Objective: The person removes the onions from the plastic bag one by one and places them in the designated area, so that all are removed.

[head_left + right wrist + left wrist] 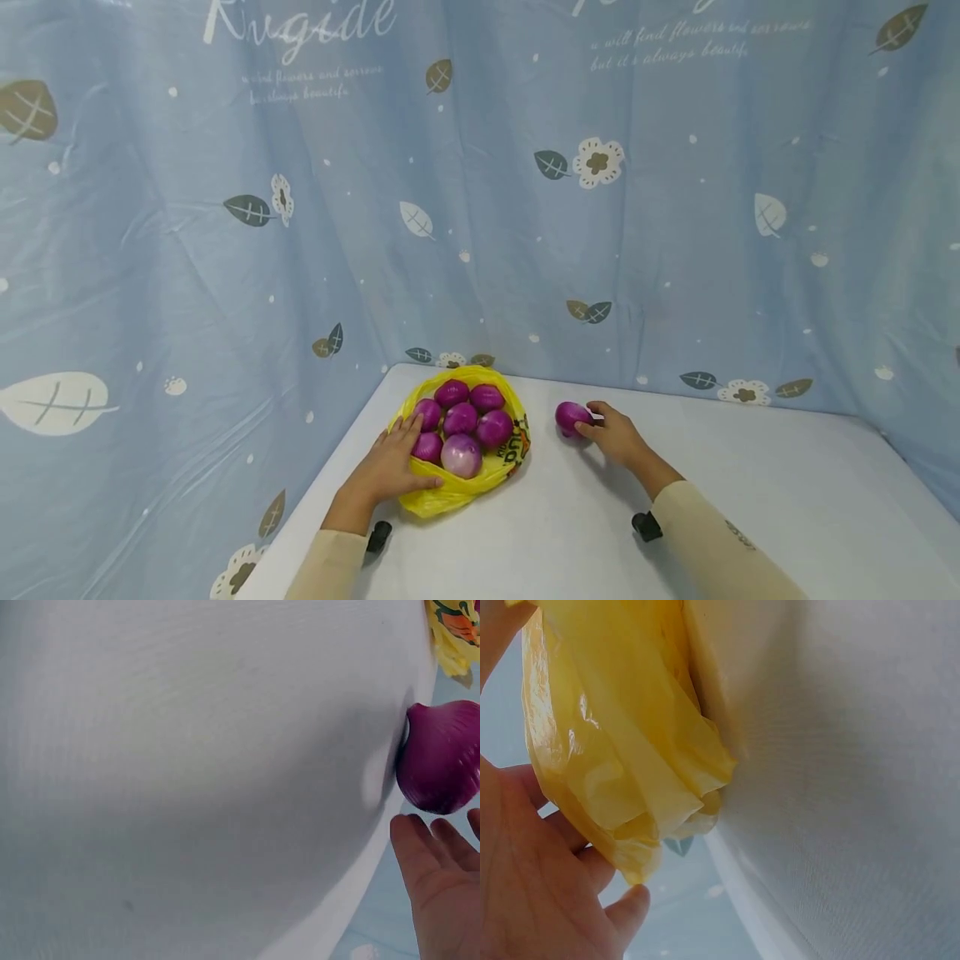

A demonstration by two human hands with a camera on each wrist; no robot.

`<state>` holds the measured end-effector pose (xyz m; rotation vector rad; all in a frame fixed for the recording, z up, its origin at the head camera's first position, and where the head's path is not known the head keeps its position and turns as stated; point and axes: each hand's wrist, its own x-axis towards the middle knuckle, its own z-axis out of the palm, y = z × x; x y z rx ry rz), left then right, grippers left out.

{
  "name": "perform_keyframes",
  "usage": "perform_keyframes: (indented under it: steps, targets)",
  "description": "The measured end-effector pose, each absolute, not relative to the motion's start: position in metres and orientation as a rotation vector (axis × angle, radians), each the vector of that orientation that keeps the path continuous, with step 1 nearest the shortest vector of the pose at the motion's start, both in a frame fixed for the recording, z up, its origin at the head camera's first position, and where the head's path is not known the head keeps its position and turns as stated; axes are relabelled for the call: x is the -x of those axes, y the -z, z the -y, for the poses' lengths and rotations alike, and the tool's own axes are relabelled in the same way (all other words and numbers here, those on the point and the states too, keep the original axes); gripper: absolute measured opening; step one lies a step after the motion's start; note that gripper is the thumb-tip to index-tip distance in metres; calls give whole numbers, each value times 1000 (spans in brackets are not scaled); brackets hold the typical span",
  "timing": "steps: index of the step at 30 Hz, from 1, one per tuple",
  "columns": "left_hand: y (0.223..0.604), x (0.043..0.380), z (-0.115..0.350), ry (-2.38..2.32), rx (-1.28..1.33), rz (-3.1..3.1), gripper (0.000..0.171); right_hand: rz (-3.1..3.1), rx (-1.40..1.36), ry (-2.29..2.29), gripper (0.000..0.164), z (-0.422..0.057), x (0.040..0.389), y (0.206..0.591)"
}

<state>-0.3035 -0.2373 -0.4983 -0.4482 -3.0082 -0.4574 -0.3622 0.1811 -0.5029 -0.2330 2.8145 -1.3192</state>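
Observation:
A yellow plastic bag [438,500], its mouth rolled wide, stands at the left of the table with several peeled purple onions [460,418] inside. My left hand [386,462] rests along the bag's left side with spread fingers; the left wrist view shows the palm and fingers against the crinkled yellow plastic [607,735]. To the right of the bag, one single onion [572,418] lies on the table. Beside it is my right hand [618,435], fingers extended and loosely bent. In the right wrist view the fingertips [405,829] are right at the onion [442,761], not wrapped round it.
The white table [750,492] reaches back to a blue curtain [510,217] printed with leaves and flowers, which also closes off the left side. Dark wrist-worn devices [647,526] show beside both light sleeves [720,542].

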Motion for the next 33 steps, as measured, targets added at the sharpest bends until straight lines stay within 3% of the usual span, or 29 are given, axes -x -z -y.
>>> perform_keyframes:
  steps: [13,33]
  targets:
    - [498,303,236,423,447,3025,124,-2945,291,1298,50,-175,358,481]
    - [498,303,235,444,432,3044,121,-2937,379,1351,45,-126,358,472]
